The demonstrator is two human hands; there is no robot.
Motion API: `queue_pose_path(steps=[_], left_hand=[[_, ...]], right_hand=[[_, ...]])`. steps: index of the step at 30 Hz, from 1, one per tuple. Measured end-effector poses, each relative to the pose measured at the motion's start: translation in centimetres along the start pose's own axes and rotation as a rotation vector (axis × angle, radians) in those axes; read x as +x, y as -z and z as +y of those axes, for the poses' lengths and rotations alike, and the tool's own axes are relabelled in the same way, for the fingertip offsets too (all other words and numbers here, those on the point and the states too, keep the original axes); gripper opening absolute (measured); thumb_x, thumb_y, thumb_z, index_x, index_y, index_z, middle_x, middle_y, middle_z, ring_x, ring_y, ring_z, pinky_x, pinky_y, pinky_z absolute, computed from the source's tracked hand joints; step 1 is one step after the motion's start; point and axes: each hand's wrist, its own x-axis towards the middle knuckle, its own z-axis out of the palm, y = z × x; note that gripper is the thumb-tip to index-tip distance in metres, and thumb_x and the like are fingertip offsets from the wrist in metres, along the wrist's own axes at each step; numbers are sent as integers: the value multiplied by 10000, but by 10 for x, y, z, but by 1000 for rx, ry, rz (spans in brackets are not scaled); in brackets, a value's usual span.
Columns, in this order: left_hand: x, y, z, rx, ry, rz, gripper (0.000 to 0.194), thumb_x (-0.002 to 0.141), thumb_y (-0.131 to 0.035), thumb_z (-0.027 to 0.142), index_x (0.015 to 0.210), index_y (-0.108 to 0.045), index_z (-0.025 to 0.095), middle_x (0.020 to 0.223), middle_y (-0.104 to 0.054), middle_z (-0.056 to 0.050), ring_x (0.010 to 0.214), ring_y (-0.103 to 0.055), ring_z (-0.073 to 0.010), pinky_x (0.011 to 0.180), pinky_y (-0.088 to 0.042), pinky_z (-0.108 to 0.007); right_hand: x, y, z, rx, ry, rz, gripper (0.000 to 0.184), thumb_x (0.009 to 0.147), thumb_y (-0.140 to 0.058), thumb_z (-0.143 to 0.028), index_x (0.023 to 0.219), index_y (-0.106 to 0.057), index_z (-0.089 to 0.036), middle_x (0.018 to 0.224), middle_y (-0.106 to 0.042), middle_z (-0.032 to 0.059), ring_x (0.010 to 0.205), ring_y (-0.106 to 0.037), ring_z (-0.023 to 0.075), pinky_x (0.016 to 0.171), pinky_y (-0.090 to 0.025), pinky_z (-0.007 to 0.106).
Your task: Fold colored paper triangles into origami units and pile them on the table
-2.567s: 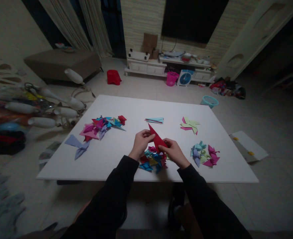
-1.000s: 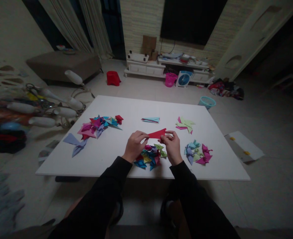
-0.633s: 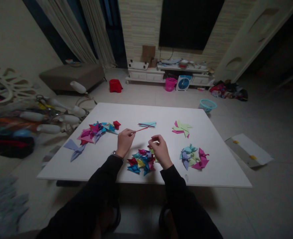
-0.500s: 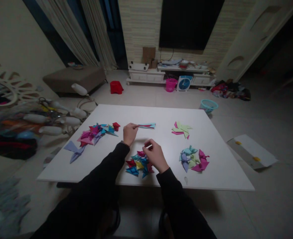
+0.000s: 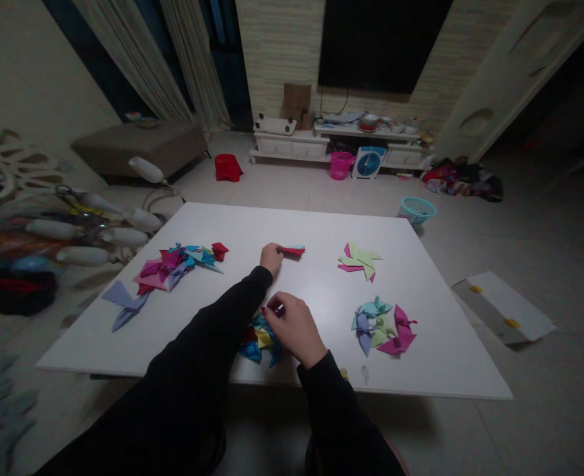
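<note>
My left hand reaches across the white table, its fingers closed on the left end of some narrow folded paper in red and pale blue. Nearer the front edge, my right hand is curled with thumb and fingertips drawn together. A dark red bit shows at those fingertips, too small to make out. Beneath and beside that hand sits a pile of folded paper pieces in blue, yellow and red, partly covered by the hand and my left sleeve.
Left on the table lies a heap of folded paper pieces, with a lavender piece nearby. At right are a green and pink paper stack and a mixed paper cluster. A lamp with white shades stands beside the left edge.
My left hand has moved a little right along the folded paper, which now shows more red. My right hand has shifted left and nearer, covering more of the pile. The view has shifted slightly.
</note>
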Motion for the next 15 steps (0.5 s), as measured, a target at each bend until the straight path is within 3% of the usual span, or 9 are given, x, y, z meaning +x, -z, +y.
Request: queue_pose_path(steps=[4,7,11,15], left_hand=[[-12,10,-12,40,-24,-8,317,760,-567,63,1023,-732,129,1083,-716,-141,1021,-655,-242,975,-479,-357],[-24,28,-21,66,-40,4,310,764,-561,65,1023,-717,132,1084,-707,-127,1023,-646,-224,980,-473,-335],[-35,72,-42,101,-8,48,234,778,-554,81,956,-687,153,1031,-689,-90,918,-645,-187,917,-494,-312],[-34,125,-76,158,118,173,178,780,-542,83,928,-619,146,991,-649,-100,950,-613,-211,939,-483,-368]], right_hand=[[3,-7,0,8,2,-16,63,851,-610,-243,843,-668,-219,838,-706,12,721,-615,150,685,-432,255],[2,-11,-2,-1,26,-20,72,841,-601,-222,833,-672,-218,843,-710,12,727,-616,150,696,-434,255],[-3,-14,-5,-25,39,-26,79,843,-602,-231,827,-678,-220,823,-707,14,754,-627,159,724,-446,261],[-8,-13,-8,-34,37,-21,84,845,-597,-232,824,-678,-225,823,-712,15,761,-634,159,722,-450,257]])
